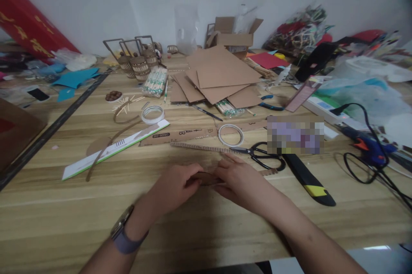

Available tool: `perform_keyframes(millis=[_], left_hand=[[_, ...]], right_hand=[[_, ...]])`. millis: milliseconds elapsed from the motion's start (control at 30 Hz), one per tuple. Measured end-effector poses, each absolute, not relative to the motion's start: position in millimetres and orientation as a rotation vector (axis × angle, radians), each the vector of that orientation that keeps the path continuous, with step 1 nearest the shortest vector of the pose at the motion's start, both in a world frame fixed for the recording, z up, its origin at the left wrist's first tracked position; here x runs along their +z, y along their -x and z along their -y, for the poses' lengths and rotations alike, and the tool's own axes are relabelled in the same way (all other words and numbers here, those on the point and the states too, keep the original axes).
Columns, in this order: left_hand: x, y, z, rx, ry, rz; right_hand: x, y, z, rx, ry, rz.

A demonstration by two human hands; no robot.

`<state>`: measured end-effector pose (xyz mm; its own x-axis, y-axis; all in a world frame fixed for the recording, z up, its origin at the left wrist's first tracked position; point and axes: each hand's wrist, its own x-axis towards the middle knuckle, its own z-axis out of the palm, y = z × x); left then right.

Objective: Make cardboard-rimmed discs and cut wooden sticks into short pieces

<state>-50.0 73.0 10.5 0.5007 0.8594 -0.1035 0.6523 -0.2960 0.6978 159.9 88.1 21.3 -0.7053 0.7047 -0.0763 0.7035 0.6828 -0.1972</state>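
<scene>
Between my two hands is a small brown cardboard piece (206, 178), mostly covered by the fingers. My left hand (180, 184) pinches its left end, a watch on that wrist. On its right end, my right hand (236, 179) has its fingers closed. A narrow corrugated cardboard strip (196, 147) lies just beyond the hands, and a shorter strip end (269, 172) shows right of my right hand. Black-handled scissors (264, 156) rest behind that hand, beside a black and yellow tool handle (309, 181). A roll of tape (221, 135) lies flat past the strip.
Stacked cardboard sheets (225, 72) fill the middle back. Small stick-covered buckets (140, 68) stand back left, near bundled sticks (155, 81). A white strip with a green edge (116, 149) and another tape roll (152, 115) lie left. A blue glue gun (373, 151) with its cord is right.
</scene>
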Motion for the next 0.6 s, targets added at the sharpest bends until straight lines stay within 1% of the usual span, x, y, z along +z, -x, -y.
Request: perform_keyframes(millis=[133, 200, 433, 600], left_hand=[[9.9, 50.4, -71.0, 0.382, -2.047, -1.201], [9.6, 50.2, -69.9, 0.372, -2.04, -1.196], [14.7, 57.2, -73.5, 0.287, -2.09, -1.268], [23.2, 74.8, -77.8, 0.168, -2.228, -1.364]], right_hand=[[26.9, -158.6, -83.2, 0.458, 1.164, 2.776], [28.2, -155.6, -81.8, 0.464, 1.168, 2.763], [19.6, -149.0, -81.9, 0.276, 1.2, 2.761], [16.4, -151.0, -83.1, 0.239, 1.147, 2.75]])
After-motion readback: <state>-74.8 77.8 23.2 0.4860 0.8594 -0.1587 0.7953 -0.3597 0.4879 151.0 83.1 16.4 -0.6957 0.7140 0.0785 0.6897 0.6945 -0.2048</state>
